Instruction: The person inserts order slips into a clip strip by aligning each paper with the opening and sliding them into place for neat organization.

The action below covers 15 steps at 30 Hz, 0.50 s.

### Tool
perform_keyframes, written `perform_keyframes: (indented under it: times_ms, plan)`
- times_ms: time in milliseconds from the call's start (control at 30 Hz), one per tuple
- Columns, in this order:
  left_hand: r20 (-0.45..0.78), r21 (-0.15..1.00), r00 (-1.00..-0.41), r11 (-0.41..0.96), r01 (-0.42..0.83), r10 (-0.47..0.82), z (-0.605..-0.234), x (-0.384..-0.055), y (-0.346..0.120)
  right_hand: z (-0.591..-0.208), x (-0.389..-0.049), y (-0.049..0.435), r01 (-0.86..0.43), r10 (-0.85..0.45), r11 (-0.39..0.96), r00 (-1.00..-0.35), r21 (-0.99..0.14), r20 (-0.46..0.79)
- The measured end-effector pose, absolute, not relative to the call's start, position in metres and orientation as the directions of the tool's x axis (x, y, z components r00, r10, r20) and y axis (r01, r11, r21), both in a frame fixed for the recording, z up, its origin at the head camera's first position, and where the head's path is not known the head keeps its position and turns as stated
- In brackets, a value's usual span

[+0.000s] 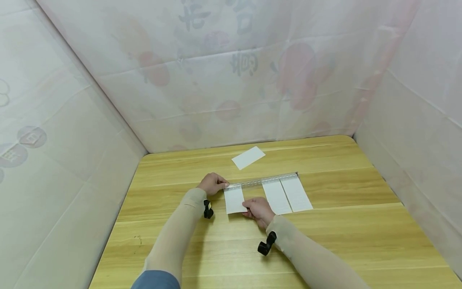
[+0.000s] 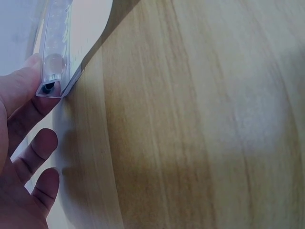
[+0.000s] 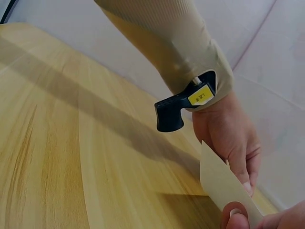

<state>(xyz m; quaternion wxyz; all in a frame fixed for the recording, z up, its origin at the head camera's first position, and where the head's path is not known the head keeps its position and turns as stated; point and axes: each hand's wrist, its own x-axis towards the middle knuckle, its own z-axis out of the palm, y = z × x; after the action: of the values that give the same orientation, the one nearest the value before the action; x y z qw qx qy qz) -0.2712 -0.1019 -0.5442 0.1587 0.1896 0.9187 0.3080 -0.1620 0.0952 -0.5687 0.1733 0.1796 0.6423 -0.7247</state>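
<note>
A clear plastic strip runs across the table, with white cards along its front side. My left hand pinches the strip's left end between thumb and index finger; the left wrist view shows its hollow end close up, with the other fingers loosely bent below. The leftmost card has its top edge at the strip. My right hand pinches that card's lower right corner; in the right wrist view the card stands tilted above the table. Two more cards, a middle one and a right one, hang side by side from the strip's right half.
A loose white card lies behind the strip on the wooden table. Printed pale cloth walls in the back and both sides. Each wrist wears a black camera mount, such as the right one.
</note>
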Motion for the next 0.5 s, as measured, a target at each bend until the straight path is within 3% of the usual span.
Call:
perform_keyframes:
  times_ms: [500]
  plan:
    - [-0.162,0.619,-0.869,0.734,0.279,0.468,-0.5420,-0.2707,-0.1023,-0.5701,-0.1607,0.0976,0.471,0.007,-0.130,-0.879,-0.872,-0.476]
